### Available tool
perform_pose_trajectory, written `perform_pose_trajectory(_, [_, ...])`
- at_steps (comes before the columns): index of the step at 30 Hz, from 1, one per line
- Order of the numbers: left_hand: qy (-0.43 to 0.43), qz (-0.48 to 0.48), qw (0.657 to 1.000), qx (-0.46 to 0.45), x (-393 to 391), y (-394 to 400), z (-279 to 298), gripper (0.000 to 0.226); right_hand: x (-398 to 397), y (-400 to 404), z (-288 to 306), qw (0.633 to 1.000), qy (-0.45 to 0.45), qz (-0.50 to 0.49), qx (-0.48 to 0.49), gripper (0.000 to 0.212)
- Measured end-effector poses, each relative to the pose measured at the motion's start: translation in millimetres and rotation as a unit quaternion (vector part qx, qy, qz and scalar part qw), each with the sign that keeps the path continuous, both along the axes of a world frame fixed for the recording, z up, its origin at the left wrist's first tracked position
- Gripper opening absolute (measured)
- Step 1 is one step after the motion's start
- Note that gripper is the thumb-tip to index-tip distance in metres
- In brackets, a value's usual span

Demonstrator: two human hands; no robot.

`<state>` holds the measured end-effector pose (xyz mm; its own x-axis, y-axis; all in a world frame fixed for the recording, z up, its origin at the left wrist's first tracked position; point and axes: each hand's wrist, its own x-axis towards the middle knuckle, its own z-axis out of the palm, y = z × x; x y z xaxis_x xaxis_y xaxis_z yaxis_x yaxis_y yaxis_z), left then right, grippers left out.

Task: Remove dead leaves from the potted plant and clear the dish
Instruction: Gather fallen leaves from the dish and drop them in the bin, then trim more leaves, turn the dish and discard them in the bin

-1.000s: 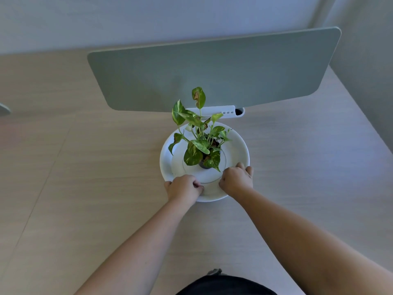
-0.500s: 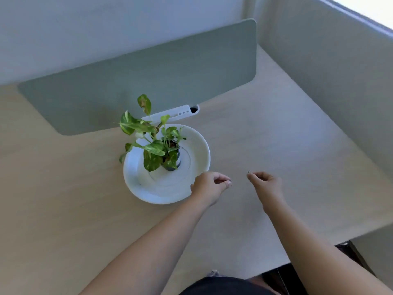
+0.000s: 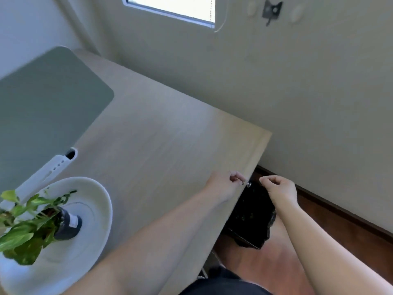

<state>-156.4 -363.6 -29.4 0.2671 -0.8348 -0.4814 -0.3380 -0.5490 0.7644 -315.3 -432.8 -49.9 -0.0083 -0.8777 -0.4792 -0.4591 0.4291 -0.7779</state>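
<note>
Pictured from above, well to the right of the dish (image 3: 96, 209): left hand (image 3: 223, 186) and right hand (image 3: 280, 190), stretched out at the far right edge of the pale wooden counter (image 3: 170, 145). Left hand held over the counter's very edge, fingers curled in, thumb and forefinger pinched narrow. Right hand hung just past that edge, apart from the left, fingers loosely curled and thumb close to forefinger. Caught between the two, just off the left fingertips: a tiny pale speck (image 3: 248, 184), too small to name; could not tell whether either hand gripped anything.

Below both hands, lower and farther right of the dish: a black bin liner (image 3: 253, 218) on the reddish-brown floor (image 3: 265, 265).

Left standing upright inside the dish, off its middle toward the left: the potted plant (image 3: 25, 228), green variegated leaves spread over the rim, dark pot (image 3: 68, 224) showing a pale label. White dish surface blurred; could not tell whether any debris lay on it.

Behind the dish: a white slotted bracket (image 3: 44, 175) and a sage-green panel (image 3: 46, 107). Far beyond the dish, up to the right: a bright window (image 3: 174, 7) in the beige wall.
</note>
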Motion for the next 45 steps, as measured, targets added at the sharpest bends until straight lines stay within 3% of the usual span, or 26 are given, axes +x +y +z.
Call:
perform_pose_trajectory(7, [-0.06, -0.142, 0.988, 0.02, -56.5, -37.8, -16.5, 0.022, -54.3, 2.2, -21.0, 0.997, 0.051, -0.053, 0.035, 0.009])
perform_pose_trajectory(12, [-0.089, -0.156, 0.983, 0.041, -65.7, -52.8, -27.2, 0.027, -64.1, -2.5, -32.9, 0.994, 0.073, -0.055, 0.058, 0.016])
perform_pose_trajectory(17, [-0.062, -0.194, 0.978, 0.051, -57.4, -51.6, -34.4, 0.044, -62.3, -5.9, -40.5, 0.993, 0.067, -0.062, 0.072, 0.026])
perform_pose_trajectory(23, [-0.021, -0.155, 0.987, 0.047, -52.0, -47.7, -27.1, 0.046, -54.2, -6.0, -36.4, 0.995, 0.059, -0.049, 0.06, 0.03])
perform_pose_trajectory(27, [0.017, -0.091, 0.995, 0.032, -38.3, -39.7, -18.8, 0.04, -39.8, -12.4, -26.0, 0.997, 0.034, -0.044, 0.044, 0.03])
perform_pose_trajectory(34, [0.115, 0.159, 0.981, -0.004, 22.5, 20.3, -5.6, 0.029, 32.5, -13.0, -9.0, 0.997, -0.045, 0.06, 0.025, 0.025])
perform_pose_trajectory(41, [0.144, 0.385, 0.911, -0.013, 76.6, 111.6, -14.7, 0.024, 133.3, 22.0, 5.0, 0.959, -0.086, 0.264, 0.046, 0.027])
perform_pose_trajectory(45, [0.179, 0.517, 0.836, -0.043, 90.9, 159.4, -15.9, 0.018, 175.9, 46.6, 8.8, 0.928, -0.073, 0.361, 0.048, 0.027])
